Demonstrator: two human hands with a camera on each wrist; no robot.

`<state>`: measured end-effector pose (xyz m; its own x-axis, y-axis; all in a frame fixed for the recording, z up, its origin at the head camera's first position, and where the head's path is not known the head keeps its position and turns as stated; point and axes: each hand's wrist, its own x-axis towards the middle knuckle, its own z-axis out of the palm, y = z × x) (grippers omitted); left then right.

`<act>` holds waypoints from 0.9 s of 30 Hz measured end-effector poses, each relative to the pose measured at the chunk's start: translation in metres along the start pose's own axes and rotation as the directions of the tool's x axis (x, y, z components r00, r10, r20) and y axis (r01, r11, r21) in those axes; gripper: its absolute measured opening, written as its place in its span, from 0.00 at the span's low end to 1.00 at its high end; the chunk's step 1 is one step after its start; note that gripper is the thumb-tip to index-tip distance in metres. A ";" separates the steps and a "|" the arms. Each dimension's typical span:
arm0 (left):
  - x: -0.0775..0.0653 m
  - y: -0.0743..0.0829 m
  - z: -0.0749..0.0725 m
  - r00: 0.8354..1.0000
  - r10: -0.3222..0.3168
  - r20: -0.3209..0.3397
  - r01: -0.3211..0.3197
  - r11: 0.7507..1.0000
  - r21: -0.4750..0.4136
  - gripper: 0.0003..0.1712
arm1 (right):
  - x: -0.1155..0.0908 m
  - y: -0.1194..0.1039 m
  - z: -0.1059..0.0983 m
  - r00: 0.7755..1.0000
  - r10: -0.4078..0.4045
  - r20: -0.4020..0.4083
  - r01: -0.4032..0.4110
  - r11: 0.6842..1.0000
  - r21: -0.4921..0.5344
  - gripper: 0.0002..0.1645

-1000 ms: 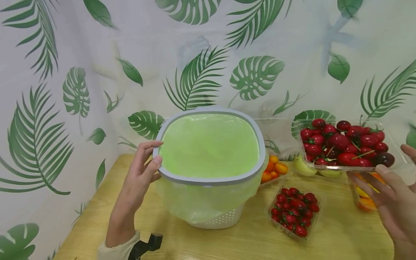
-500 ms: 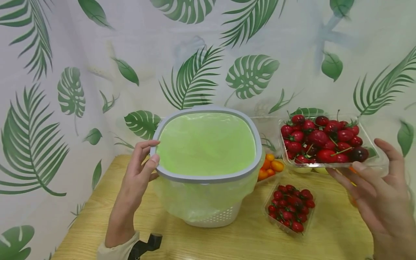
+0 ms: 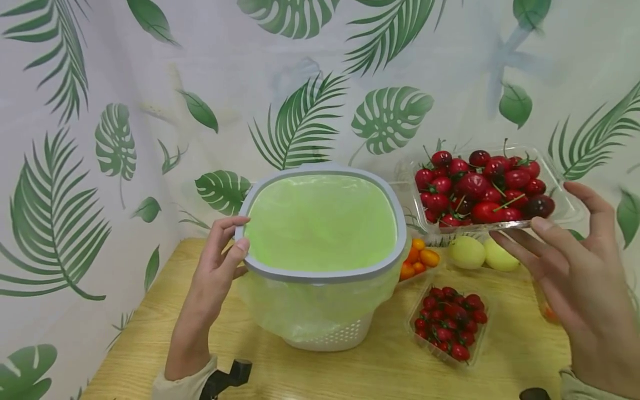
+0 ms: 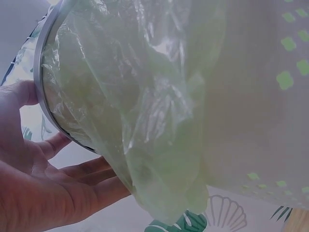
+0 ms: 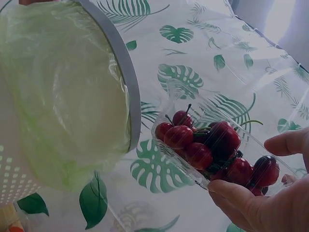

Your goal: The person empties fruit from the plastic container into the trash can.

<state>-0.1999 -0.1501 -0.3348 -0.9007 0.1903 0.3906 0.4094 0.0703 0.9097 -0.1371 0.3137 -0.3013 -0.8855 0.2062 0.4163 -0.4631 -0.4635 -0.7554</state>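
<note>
My left hand (image 3: 215,272) grips the left side of the grey rim of a white trash bin (image 3: 325,276), thumb on top of the rim. A thin green bag (image 3: 320,228) lines the bin and hangs over its outside. On the right, my right hand (image 3: 587,261) holds a clear plastic box (image 3: 562,200) by its near right corner, above the table and apart from the bin. Red cherries (image 5: 198,145) with stems fill the box, and some oval red fruits (image 3: 487,212) lie among them. In the right wrist view the box tilts beside the bin's rim.
A second clear box of small red fruits (image 3: 450,322) stands on the wooden table (image 3: 380,372) right of the bin. Behind it are orange fruits (image 3: 425,258) and two pale green fruits (image 3: 467,253). A leaf-patterned sheet (image 3: 310,83) hangs behind the table.
My right hand has brought the box of cherries left towards the bin and raised it, uncovering the pale green fruits. The left hand keeps its grip on the rim.
</note>
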 end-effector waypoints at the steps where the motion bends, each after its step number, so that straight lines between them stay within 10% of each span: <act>1: 0.000 0.000 0.000 1.000 0.002 0.000 -0.002 1.000 0.000 0.22 | 0.003 -0.001 0.003 1.000 0.009 0.003 -0.009 1.000 -0.005 0.40; 27: 0.000 0.001 0.001 1.000 -0.005 0.000 0.005 1.000 0.014 0.22 | 0.029 0.015 0.069 0.986 0.014 0.166 -0.001 0.997 -0.077 0.39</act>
<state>-0.1991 -0.1492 -0.3343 -0.9025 0.1903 0.3863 0.4072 0.0847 0.9094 -0.1675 0.2533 -0.2655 -0.8735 0.0538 0.4838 -0.4634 -0.3962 -0.7926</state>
